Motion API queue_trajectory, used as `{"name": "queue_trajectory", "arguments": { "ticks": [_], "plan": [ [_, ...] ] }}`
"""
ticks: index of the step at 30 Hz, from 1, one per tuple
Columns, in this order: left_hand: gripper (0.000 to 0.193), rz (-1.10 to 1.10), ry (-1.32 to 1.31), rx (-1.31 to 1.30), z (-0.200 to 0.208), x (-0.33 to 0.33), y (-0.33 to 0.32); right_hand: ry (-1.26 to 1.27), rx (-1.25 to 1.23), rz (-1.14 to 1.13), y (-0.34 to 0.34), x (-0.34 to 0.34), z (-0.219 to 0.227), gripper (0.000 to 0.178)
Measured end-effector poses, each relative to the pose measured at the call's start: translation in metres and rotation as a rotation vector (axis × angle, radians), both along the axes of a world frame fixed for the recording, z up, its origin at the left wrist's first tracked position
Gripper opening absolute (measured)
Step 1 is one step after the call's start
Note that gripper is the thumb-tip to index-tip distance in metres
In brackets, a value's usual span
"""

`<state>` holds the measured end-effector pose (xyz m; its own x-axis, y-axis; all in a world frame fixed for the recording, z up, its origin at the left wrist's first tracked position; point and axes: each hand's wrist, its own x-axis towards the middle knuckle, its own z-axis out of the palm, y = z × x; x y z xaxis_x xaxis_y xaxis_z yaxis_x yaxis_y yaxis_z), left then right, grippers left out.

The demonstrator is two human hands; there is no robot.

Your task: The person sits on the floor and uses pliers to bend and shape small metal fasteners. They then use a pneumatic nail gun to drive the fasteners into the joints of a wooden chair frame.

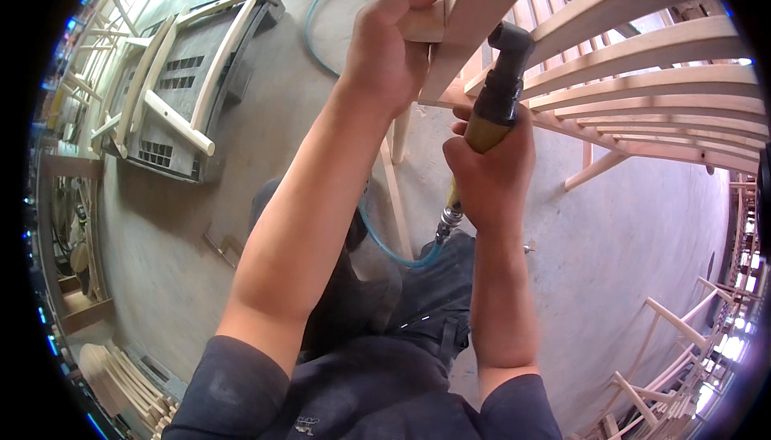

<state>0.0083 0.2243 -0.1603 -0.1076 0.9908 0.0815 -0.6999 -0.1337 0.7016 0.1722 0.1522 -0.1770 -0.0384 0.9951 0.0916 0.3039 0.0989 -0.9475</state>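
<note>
My left hand is closed around a pale wooden piece at the top middle, its thumb bent over the near face. The fingers behind the wood are hidden. Beside it, a flat wooden post belongs to a large slatted wooden furniture frame. In my right hand is an angle-head air tool with a yellow body, gripped around the handle. The tool's black head points up, next to the post and slats; whether it touches them I cannot tell. A blue air hose runs from the tool's lower end.
On the left stands a dark slotted platform with curved wooden parts on it. Wooden pieces are stacked at lower left, and wooden frames stand at lower right. A clamp lies on the grey floor.
</note>
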Motion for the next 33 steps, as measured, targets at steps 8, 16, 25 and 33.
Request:
{"name": "queue_trajectory", "arguments": {
  "ticks": [8,16,25,33],
  "plan": [
    [0.056,-0.069,0.035,0.032,0.002,-0.004,-0.003,0.075,0.016,-0.145,-0.008,-0.015,-0.011,0.045],
    [0.054,-0.14,-0.017,0.056,0.005,-0.011,-0.008,-0.28,-0.041,-0.112,-0.004,-0.003,0.02,0.049],
    [0.05,0.275,0.329,-0.285,-0.007,0.039,-0.074,-0.317,0.024,0.006,-0.002,0.012,0.025,0.046],
    [0.051,-0.322,0.536,-0.208,0.008,0.052,-0.055,-0.36,-0.042,0.238,0.004,0.021,0.041,0.052]
  ]
}}
